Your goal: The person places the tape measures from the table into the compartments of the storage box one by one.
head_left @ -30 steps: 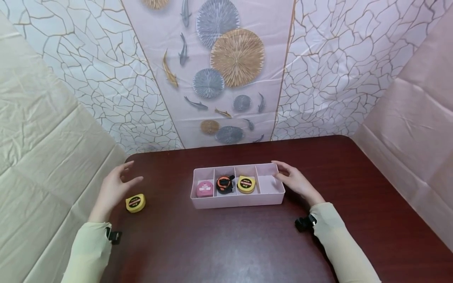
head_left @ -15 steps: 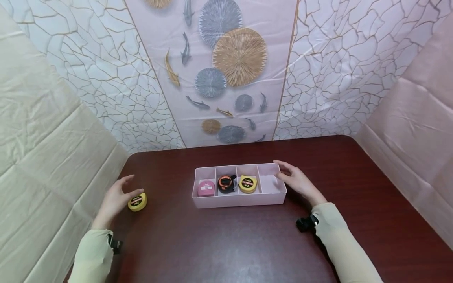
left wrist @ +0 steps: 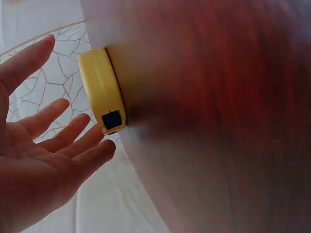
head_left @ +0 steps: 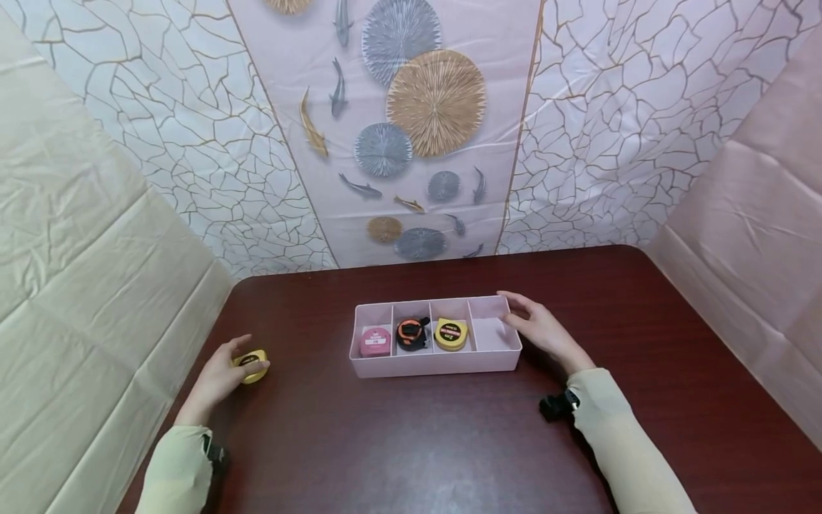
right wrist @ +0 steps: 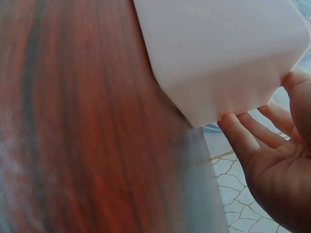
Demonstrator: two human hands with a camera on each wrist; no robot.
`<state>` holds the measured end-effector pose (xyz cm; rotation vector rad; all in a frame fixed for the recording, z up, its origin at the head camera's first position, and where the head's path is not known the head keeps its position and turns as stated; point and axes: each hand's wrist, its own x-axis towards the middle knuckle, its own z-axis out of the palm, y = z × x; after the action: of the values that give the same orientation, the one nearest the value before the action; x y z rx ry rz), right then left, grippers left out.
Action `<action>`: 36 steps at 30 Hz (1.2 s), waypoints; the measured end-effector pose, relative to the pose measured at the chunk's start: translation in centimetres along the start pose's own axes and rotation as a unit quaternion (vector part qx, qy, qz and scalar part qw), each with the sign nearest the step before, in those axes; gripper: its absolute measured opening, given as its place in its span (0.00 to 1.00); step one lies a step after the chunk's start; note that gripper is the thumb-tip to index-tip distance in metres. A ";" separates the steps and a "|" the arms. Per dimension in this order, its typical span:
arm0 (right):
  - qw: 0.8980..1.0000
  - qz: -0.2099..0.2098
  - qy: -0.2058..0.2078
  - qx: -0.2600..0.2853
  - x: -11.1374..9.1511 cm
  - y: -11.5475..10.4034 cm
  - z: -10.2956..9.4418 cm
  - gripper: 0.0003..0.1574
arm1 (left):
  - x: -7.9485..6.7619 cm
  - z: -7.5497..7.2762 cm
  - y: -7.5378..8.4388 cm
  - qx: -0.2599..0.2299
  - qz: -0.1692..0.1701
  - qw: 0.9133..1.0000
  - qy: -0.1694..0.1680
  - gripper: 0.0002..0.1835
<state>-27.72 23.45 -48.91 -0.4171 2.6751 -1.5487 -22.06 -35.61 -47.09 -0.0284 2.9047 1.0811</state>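
Note:
A yellow tape measure (head_left: 252, 365) lies on the table at the left, a black tab at its end in the left wrist view. My left hand (head_left: 221, 371) is around it, thumb on the near side and fingers on the far side. In the left wrist view, a gap shows between the spread fingers and the tape measure (left wrist: 101, 87). At the right end of a pale divided box (head_left: 437, 365), my right hand (head_left: 542, 332) holds the corner, thumb at the rim. Inside sit a pink tape measure (head_left: 375, 343), a black-and-orange tape measure (head_left: 411, 333) and another yellow tape measure (head_left: 451, 334), each in its own compartment.
The rightmost compartment (head_left: 491, 334) shows only its bare floor. A dark red-brown table (head_left: 385, 442) carries everything. Patterned cloth (head_left: 437, 107) hangs behind it, and pale cloth walls stand at both sides.
My left hand has come down and to the right, from above the loose yellow tape measure to around it. The right hand stays at the box's corner.

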 end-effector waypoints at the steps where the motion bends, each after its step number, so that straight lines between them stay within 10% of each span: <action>1: 1.000 0.000 0.001 -0.001 0.0 0.0 0.0 0.35 | 0.0 0.1 -0.1 -0.002 -0.002 1.000 -0.002 0.46; 22: 1.000 0.000 0.006 -0.004 0.0 0.1 0.0 0.34 | 0.1 -0.8 -1.6 0.054 0.033 0.996 -0.070 0.44; 36: 1.000 -0.002 0.006 -0.006 0.1 0.1 0.1 0.33 | 0.2 -1.0 -2.3 0.098 0.072 0.991 -0.048 0.43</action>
<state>-27.84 23.42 -49.01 -0.4162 2.6953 -1.5433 -22.24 -38.00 -47.88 0.2355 2.9462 0.7836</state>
